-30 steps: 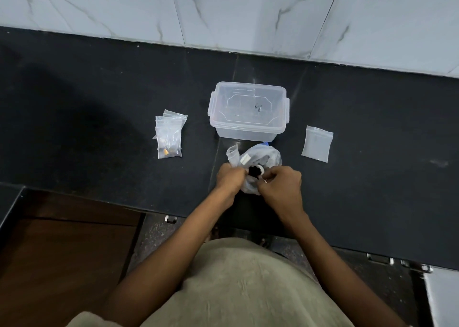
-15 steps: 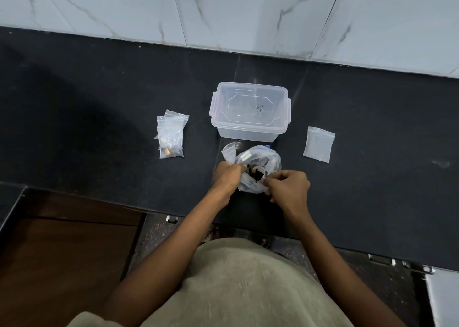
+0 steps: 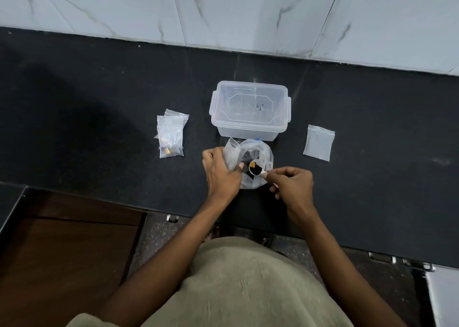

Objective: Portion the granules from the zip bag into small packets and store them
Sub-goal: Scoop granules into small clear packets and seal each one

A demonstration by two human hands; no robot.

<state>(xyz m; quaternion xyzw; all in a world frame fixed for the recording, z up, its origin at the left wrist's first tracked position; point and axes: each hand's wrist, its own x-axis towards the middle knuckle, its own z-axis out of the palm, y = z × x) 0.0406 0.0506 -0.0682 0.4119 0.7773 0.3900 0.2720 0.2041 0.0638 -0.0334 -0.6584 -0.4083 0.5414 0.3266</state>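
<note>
Zip bag (image 3: 250, 162) stands open on the black counter (image 3: 99, 108), just in front of the clear lidded storage box (image 3: 249, 114); dark granules sit inside the bag. Left hand (image 3: 219, 175) grips the bag's left rim together with one small empty packet (image 3: 230, 156). Right hand (image 3: 291, 185) pinches the handle of a white scoop (image 3: 256, 168), loaded with dark granules and one orange piece, over the bag mouth. Filled packets (image 3: 171, 137): at least two, stacked at left. One empty packet (image 3: 318, 142) lies at right. Marble wall (image 3: 223, 11) behind.
</note>
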